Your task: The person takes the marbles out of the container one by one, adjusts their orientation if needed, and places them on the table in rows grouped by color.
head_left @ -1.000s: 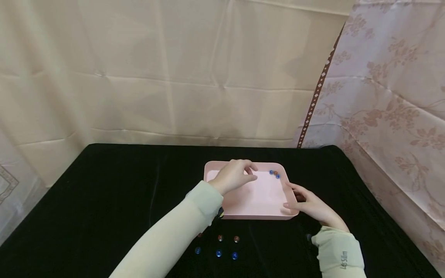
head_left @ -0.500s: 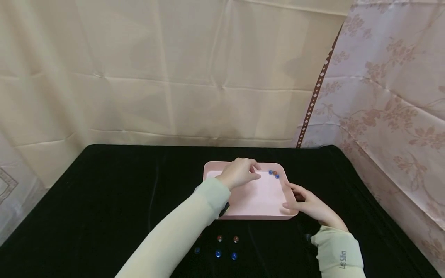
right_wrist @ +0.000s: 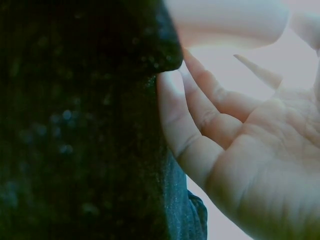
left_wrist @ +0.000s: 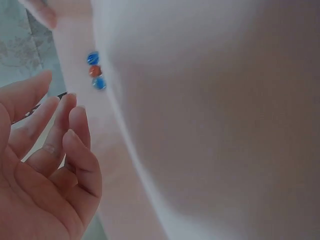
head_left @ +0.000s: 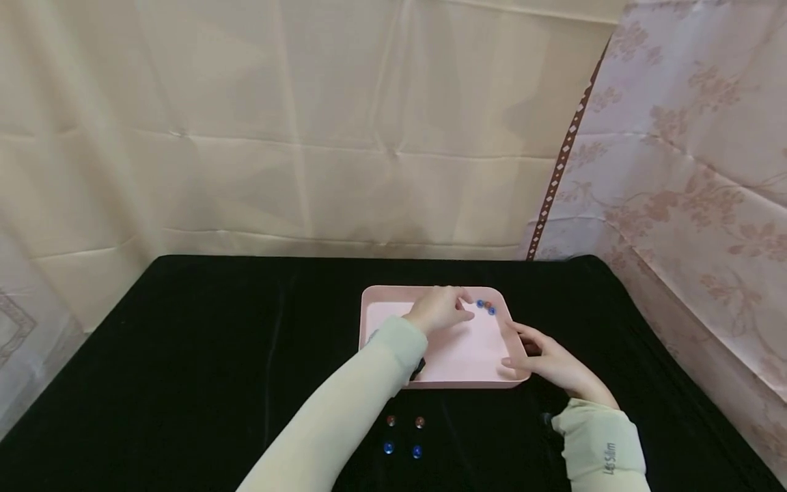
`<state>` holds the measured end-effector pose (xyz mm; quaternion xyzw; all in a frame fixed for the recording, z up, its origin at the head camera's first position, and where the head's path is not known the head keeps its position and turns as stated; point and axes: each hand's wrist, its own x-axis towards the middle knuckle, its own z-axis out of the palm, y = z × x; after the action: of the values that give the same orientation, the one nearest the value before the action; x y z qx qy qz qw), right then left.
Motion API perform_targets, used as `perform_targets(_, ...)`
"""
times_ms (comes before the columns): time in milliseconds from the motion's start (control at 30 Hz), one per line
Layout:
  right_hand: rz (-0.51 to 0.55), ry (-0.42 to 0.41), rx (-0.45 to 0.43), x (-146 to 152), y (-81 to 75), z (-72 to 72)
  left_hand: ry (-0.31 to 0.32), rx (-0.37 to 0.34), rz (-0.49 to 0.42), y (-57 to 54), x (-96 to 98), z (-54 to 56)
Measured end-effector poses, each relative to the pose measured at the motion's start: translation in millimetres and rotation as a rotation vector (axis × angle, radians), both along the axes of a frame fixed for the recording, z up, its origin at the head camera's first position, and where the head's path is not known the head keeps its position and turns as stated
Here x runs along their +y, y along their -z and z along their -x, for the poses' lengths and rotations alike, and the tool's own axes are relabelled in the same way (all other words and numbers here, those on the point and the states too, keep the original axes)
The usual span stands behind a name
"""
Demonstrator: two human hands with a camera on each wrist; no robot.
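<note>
A shallow pink tray (head_left: 473,365) lies on the black cloth. Three glass marbles sit in a row inside its far right corner: a blue marble (left_wrist: 93,58), an orange marble (left_wrist: 95,71) and another blue marble (left_wrist: 99,83). My left hand (head_left: 438,311) hovers over the tray, just left of these marbles. Its fingers are loosely bent, and nothing shows between them in the left wrist view. My right hand (head_left: 556,365) holds the tray's right side, the thumb over the rim near the front corner. The right wrist view shows its fingers (right_wrist: 172,107) beside the dark cloth.
In front of the tray, several marbles lie on the black cloth (head_left: 184,383), among them an orange marble (head_left: 419,422) and a blue marble (head_left: 389,447). My left sleeve (head_left: 344,403) crosses over this area. A beige curtain (head_left: 307,137) hangs behind the table.
My left hand has moved right across the tray, closer to its three marbles. My left sleeve covers more of the front marbles. The right hand and tray stay put.
</note>
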<state>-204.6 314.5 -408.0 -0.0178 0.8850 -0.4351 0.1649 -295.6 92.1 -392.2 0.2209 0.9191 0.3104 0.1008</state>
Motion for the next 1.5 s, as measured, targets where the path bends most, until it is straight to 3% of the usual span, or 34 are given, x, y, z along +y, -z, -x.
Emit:
perform_targets(267,0.015,-0.005,0.018,1.5,2.2,2.4,-0.010,-0.002,-0.001,13.2,8.4,7.2)
perform_targets(400,0.023,-0.016,0.027,2.3,3.0,1.5,-0.003,-0.024,0.022,12.7,14.5,8.7)
perform_targets(533,0.033,-0.032,0.042,3.2,3.6,-0.5,0.030,0.005,0.099,10.3,21.8,10.4)
perform_targets(733,0.041,-0.042,0.046,3.9,2.3,-1.3,0.016,-0.049,0.150,5.8,29.7,8.9)
perform_targets(1133,0.040,-0.035,0.049,4.1,3.2,-1.6,0.069,0.090,0.369,7.4,39.6,0.5)
perform_targets(1267,0.038,-0.029,0.040,5.0,2.9,-1.8,0.063,0.088,0.352,7.8,39.5,-1.7)
perform_targets(1500,0.048,-0.044,0.041,3.3,0.4,-0.7,0.049,0.087,0.308,14.0,36.2,8.8)
